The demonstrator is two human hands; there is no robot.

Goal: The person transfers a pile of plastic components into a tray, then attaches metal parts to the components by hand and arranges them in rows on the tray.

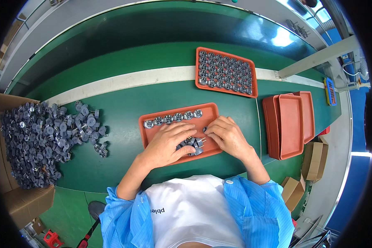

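Note:
An orange-red tray [153, 136] lies in front of me on the green bench. Along its far edge stands a row of several round parts [168, 119] with shiny, clear-looking tops. My left hand [167, 144] curls over a small heap of grey plug-like parts [197, 145] with brass pins, at the tray's near side. Its palm and fingers hide some of them. At the tray's right end, the fingertips of my right hand [227, 134] pinch a small dark part [205, 129], mostly covered by the fingers.
A large pile of grey parts [41, 140] spills from a cardboard box [33, 201] on the left. Beyond, a filled orange tray [254, 78] straddles the white strip. Stacked trays [291, 128] stand at right, near a slanted white post [318, 58].

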